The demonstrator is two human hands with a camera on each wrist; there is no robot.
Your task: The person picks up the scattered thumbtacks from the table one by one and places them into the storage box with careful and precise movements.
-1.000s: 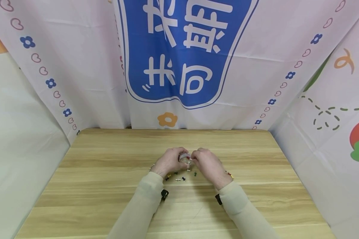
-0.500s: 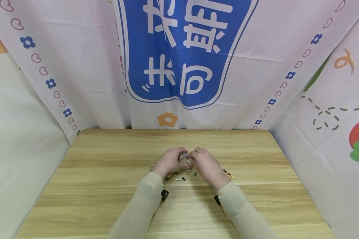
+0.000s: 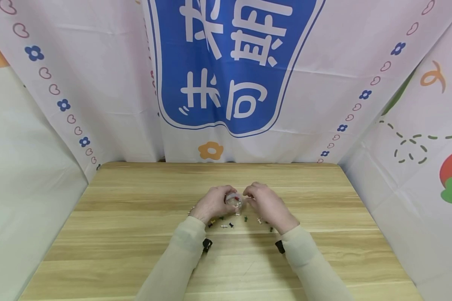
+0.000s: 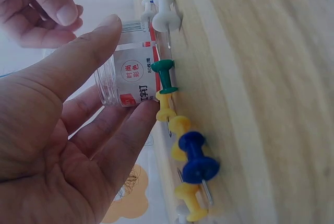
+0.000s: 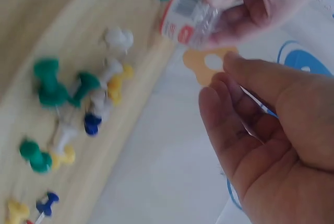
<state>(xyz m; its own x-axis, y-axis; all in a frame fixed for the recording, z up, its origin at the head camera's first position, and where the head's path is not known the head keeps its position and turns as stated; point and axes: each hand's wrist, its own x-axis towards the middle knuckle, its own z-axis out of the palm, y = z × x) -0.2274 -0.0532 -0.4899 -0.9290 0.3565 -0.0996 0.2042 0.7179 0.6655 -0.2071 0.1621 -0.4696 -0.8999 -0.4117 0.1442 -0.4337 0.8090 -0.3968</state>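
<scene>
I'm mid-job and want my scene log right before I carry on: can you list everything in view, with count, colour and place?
Clear jar: 1, transparent with white-and-red label, in the left hand's grip
Push pins: over a dozen, exact count unclear; mainly green, white, yellow, blue; scattered on the table
Table: 1, light wood-grain, under the hands
Back cloth: 1, white with blue panel and prints, behind the table
Side cloths: 2, white with prints, left and right
Left hand: 1, bare, around the jar
Right hand: 1, bare, beside the jar
Sleeves: 2, pale beige, on the forearms
</scene>
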